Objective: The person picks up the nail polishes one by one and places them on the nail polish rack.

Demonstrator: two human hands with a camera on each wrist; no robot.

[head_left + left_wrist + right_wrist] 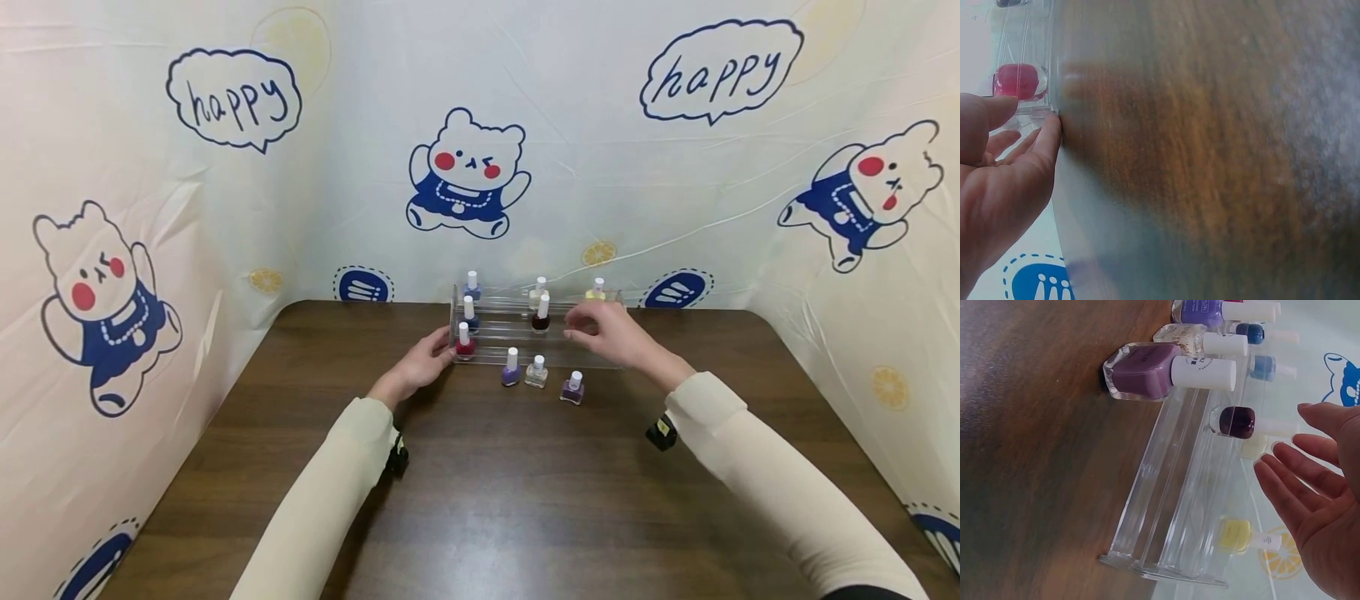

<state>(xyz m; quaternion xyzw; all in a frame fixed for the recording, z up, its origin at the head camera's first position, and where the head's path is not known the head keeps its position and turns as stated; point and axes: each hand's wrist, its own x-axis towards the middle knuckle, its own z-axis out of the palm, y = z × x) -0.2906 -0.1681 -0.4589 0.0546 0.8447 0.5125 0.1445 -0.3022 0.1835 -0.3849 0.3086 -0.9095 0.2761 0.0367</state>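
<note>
A clear stepped rack (502, 352) stands on the table with nail polish bottles on its tiers. My left hand (426, 360) touches the rack's left end, beside a red nail polish (465, 345); in the left wrist view the fingers (1047, 140) meet its lower corner. Above the rack's right part, my right hand (611, 332) holds nothing, its fingers apart and slightly bent in the right wrist view. It is close to a dark nail polish (1237, 422) on the middle tier. A yellow nail polish (596, 291) is on the top tier behind that hand.
In front of the rack stand a violet nail polish (512, 372), a clear glittery one (536, 375) and a mauve one (572, 392). Two blue bottles, a light blue (472, 290) and a dark blue (470, 317), and a pale one (537, 296) occupy upper tiers. A printed curtain (360, 150) hangs behind.
</note>
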